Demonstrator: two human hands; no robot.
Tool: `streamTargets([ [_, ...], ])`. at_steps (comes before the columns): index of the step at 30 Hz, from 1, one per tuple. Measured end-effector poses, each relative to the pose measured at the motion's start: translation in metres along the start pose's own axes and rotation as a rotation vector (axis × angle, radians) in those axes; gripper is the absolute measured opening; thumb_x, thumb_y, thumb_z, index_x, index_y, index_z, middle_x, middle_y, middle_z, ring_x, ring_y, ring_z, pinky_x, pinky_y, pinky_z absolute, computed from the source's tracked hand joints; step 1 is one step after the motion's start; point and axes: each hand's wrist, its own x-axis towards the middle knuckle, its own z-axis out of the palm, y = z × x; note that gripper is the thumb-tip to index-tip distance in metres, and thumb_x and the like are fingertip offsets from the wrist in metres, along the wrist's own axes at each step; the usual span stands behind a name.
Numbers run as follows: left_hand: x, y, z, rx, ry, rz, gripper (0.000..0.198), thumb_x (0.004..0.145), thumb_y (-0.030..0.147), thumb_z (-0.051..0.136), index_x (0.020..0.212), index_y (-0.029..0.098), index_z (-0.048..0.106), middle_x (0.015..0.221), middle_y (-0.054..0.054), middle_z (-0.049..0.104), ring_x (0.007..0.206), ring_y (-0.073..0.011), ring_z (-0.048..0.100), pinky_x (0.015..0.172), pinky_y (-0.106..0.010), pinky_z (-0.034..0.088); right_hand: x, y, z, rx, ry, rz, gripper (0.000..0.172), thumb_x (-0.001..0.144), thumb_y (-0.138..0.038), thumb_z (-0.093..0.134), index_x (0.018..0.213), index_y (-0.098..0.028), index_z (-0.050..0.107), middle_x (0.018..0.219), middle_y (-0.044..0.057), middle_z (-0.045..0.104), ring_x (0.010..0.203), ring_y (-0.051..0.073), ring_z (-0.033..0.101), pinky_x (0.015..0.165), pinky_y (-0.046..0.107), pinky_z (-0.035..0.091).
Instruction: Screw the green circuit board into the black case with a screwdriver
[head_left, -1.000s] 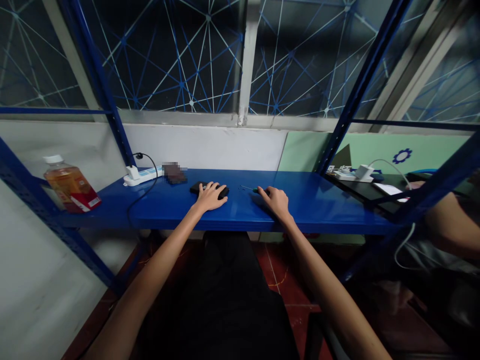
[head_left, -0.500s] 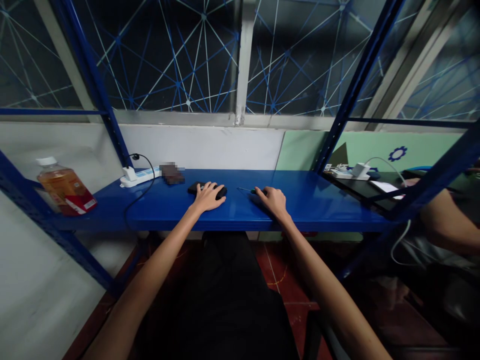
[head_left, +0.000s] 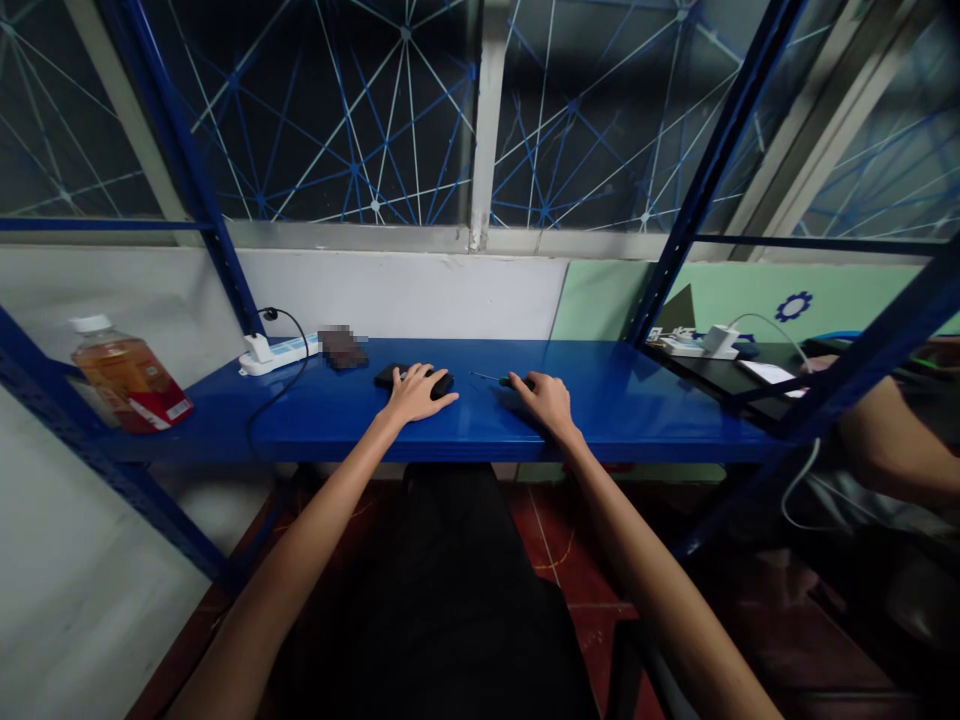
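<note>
My left hand (head_left: 414, 394) rests with spread fingers on top of a flat black device (head_left: 387, 377), which lies on the blue table (head_left: 480, 425). Its thumb sticks out to the right, away from the device; the palm and fingers cover much of the black body. To the right, my right hand (head_left: 546, 402) is closed around the handle of a screwdriver (head_left: 487, 377). The thin shaft points left toward the device, and its tip is apart from it. Most of the green and dark handle is hidden in the fist.
A white power strip (head_left: 281, 354) with a black cable stands at the back left, beside a blurred-out dark item (head_left: 343, 347). A drink bottle (head_left: 131, 380) stands at the far left. Blue posts frame the table. At right, another person's arm (head_left: 892, 440) reaches over a black table.
My left thumb has spread a little farther to the right. The screwdriver's tip has shifted slightly left; my right hand has hardly moved.
</note>
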Motion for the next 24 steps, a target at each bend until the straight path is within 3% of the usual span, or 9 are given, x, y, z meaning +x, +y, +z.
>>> streamTargets([
  [3,-0.0008,0.0034,-0.0064,-0.036,0.149,0.025,0.060,0.087,0.068,0.053,0.128,0.025,0.066,0.137,-0.011,0.059,0.127,-0.0355,0.051,0.110,-0.056,0.032,0.0001,0.0013,-0.0013,0.120,0.014,-0.048,0.057,0.093,-0.063,0.042,0.071,-0.018,0.068,0.063,0.007,0.064,0.064,0.018,0.056,0.056,0.027,0.025],
  [6,-0.0004,0.0054,-0.0107,-0.076,0.209,0.068,0.044,0.088,0.057,0.058,0.112,0.023,0.073,0.123,-0.009,0.067,0.114,-0.0302,0.059,0.104,-0.047,0.040,0.0014,0.0040,-0.0014,0.273,0.003,-0.111,0.060,0.090,-0.066,0.043,0.066,-0.016,0.066,0.056,0.001,0.053,0.058,0.014,0.048,0.055,0.026,0.025],
  [14,0.0013,0.0049,-0.0075,-0.157,0.203,0.129,0.027,0.089,0.041,0.061,0.099,0.021,0.076,0.111,-0.008,0.072,0.104,-0.0260,0.065,0.092,-0.039,0.052,0.0033,0.0070,0.0003,0.532,-0.103,-0.164,0.063,0.082,-0.074,0.048,0.061,-0.016,0.061,0.055,-0.003,0.037,0.056,0.011,0.032,0.053,0.026,0.022],
  [24,0.0001,0.0071,-0.0076,-0.152,0.189,0.162,0.024,0.090,0.034,0.057,0.097,0.024,0.077,0.109,-0.006,0.073,0.103,-0.0248,0.066,0.092,-0.039,0.053,0.0016,0.0059,-0.0010,0.573,-0.159,-0.171,0.062,0.081,-0.072,0.052,0.055,-0.017,0.054,0.055,-0.004,0.033,0.056,0.010,0.028,0.052,0.026,0.020],
])
